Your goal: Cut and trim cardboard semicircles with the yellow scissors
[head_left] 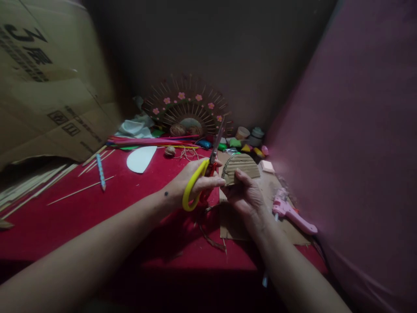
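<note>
My left hand (195, 178) is closed around a pair of scissors (195, 184) with yellow and red handles, their blades pointing up and away. My right hand (246, 198) grips a rounded piece of corrugated cardboard (243, 167), thumb on its ribbed face. The left fingertips reach the cardboard's left edge; whether they pinch it I cannot tell. Below the hands, a thin curled brown strip (210, 239) lies on the red cloth (156, 230). Under my right hand is a flat cardboard sheet (236, 226).
A pink glue gun (293, 213) lies at right beside a pink wall. On the left are a blue pencil (100, 171), thin sticks (81, 190) and a white half-round piece (141, 159). Behind stand a flowered fan (189, 102) and several clay packets. A large carton (55, 87) rises at left.
</note>
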A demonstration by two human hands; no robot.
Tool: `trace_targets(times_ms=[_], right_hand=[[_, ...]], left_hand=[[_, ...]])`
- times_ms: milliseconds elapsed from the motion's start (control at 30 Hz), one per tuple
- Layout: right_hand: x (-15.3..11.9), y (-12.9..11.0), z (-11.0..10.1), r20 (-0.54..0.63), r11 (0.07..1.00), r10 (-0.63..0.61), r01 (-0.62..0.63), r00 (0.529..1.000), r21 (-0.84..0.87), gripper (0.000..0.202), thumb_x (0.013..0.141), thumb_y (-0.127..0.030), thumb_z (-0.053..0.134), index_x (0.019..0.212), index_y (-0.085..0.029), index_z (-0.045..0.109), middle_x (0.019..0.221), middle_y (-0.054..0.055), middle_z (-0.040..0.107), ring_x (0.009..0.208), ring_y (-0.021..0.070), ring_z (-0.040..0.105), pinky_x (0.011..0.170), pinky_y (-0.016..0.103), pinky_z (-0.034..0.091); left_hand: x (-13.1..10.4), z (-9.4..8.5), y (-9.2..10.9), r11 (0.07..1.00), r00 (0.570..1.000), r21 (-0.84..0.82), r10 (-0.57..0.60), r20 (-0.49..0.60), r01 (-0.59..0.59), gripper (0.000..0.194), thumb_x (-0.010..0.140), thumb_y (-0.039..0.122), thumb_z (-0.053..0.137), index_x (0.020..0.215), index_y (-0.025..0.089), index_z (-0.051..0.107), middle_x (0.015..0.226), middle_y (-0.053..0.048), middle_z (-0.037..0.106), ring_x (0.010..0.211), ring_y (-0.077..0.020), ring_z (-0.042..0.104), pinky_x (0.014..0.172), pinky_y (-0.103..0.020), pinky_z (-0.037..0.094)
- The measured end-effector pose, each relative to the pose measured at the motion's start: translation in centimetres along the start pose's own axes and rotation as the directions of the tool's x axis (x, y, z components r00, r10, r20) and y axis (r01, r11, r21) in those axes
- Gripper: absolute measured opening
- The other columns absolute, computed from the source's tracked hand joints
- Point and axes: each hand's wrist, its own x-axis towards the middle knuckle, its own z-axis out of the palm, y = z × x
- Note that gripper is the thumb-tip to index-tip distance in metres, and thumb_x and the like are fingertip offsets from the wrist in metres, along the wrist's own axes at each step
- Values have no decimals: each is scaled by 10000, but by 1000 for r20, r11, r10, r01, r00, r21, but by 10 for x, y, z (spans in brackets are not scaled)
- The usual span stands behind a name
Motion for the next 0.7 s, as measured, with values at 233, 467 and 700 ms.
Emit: trace_targets(times_ms=[233,467,700], right_hand=[[0,1,-3,89,997,-36,43,995,-68,276,607,-87,654,836,-241,646,724,-54,710,691,127,649,692,262,529],[-3,6,-5,175,997,-22,34,984,-68,366,575,-68,687,896,-241,655,757,-48,715,716,127,660,692,242,534],[-6,9,0,229,938,-72,144,971,-315,308,615,-86,682,894,-218,679,900,-8,713,853,170,644,817,308,499]], left_hand=[[1,1,-1,995,995,-99,-18,-103,8,442,678,413,684,1017,168,545,599,38,526,484,-119,520,431,-243,409],[10,-17,-7,998,979,56,-3,-202,14,397,677,437,691,940,166,572,590,33,521,447,-101,503,388,-221,396],[7,-17,1,996,990,-39,72,-120,-77,286,660,380,707,791,166,571,643,12,575,534,-127,553,524,-274,466]])
